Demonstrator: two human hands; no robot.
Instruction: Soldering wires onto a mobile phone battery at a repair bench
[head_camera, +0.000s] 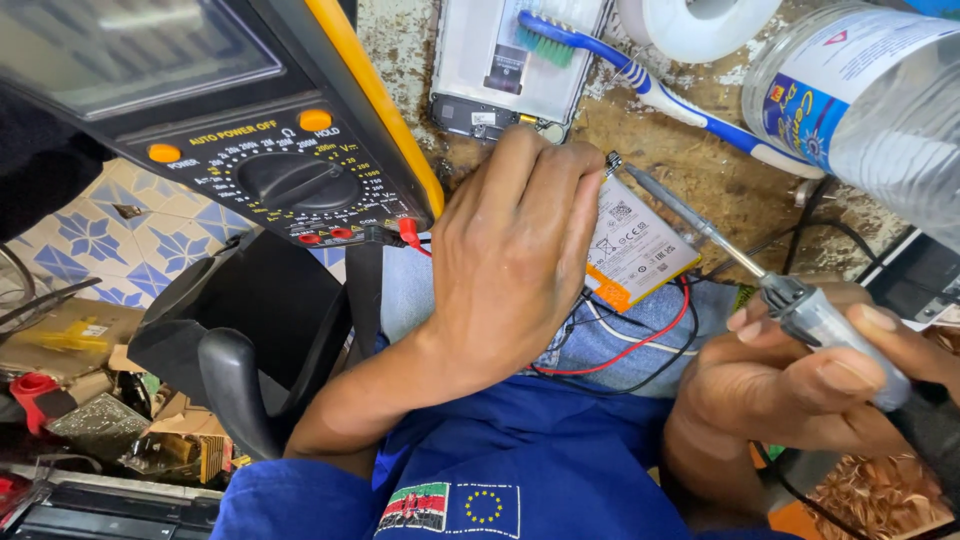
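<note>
Pressing left hand (515, 255) down on flat battery (635, 250), fingers clamped at its top edge; right hand (800, 375) gripped soldering iron (720, 245), tip touching battery's top corner beside left fingertips; joint looked mid-work, red wire (640, 345) trailing below

Worn, stained brown bench top (720, 190) w/ pale flaky patches across upper right. Blue-and-white patterned tile floor (95, 235) at left, star/flower motif. Black chair w/ armrest (235, 375) lower left. Cluttered floor corner bottom left: cardboard bits, circuit boards (95, 420), red item. Light even, daylight-ish, glare on bench clutter at top right. No walls or windows in view.
</note>
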